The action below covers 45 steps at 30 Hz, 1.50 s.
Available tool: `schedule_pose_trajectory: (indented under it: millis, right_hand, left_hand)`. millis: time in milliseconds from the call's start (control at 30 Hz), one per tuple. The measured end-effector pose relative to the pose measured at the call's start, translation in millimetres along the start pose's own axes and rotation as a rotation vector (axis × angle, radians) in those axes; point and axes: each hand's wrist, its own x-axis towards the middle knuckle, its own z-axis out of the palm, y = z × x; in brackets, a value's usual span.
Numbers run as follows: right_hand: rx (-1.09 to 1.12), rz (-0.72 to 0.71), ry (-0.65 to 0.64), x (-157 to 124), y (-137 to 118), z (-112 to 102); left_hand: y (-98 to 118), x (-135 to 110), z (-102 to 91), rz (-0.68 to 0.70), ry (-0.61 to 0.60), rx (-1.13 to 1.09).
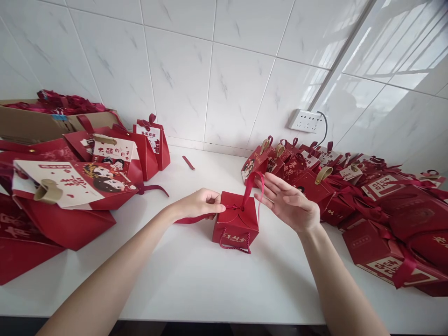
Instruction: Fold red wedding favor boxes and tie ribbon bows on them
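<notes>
A small red gift box (227,227) with gold lettering and a twisted rope handle stands upright on the white table (210,289). A red ribbon (248,186) passes through the middle of its lid, where it looks knotted. My left hand (199,204) is closed at the box's upper left, thumb and finger pinching the ribbon, whose tail trails out to the left below the hand. To the right of the lid, my right hand (292,201) is raised, palm up and fingers spread. The ribbon's other end arches up and hangs by those fingertips.
Red gift boxes (101,186) crowd the left, before a cardboard carton (31,123) of red ribbons. More red boxes (371,242) fill the right. A small red strip (188,162) lies behind the work spot. A power strip (306,121) is on the tiled wall (178,79).
</notes>
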Motion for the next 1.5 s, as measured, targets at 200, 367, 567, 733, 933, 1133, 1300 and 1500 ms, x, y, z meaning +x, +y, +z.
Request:
schedule_pose_trajectory:
  millis: [200,367,567,733,933,1133,1300,1500]
  right_hand:
    - [-0.037,-0.108,0.382,7.1,6.9,4.7]
    - [-0.56,-0.204,0.388,5.2,9.5,6.4]
    - [-0.737,-0.127,-0.005,3.7,7.1,15.2]
    - [-0.7,0.036,-0.052,2.6,6.6,4.6]
    - [-0.602,0.121,-0.112,1.3,2.3,-5.5]
    - [-0.495,0.11,-0.048,-2.7,-8.6,-6.1]
    - [-0.484,0.088,-0.141,-2.6,-4.7,1.9]
    - [-0.476,-0.084,-0.03,-0.4,-0.9,25.4]
  left_hand:
    - [0.2,-0.5,0.2,-0.003,0.002,-0.011]
    - [0.7,-1.1,0.8,-0.002,0.002,0.002]
    - [-0.6,-0.2,0.1,0.01,0.004,-0.017]
    - [-2.0,0.6,0.6,0.017,-0.001,0.001]
    - [-0.9,0.4,1.1,0.015,0.008,0.0]
    - [-0.8,-0.4,1.0,0.013,0.017,0.009]
    - [-0.7,-0.6,1.2,0.02,0.014,0.011]
    - [-2.9,1.6,2.1,0.022,0.006,0.015]
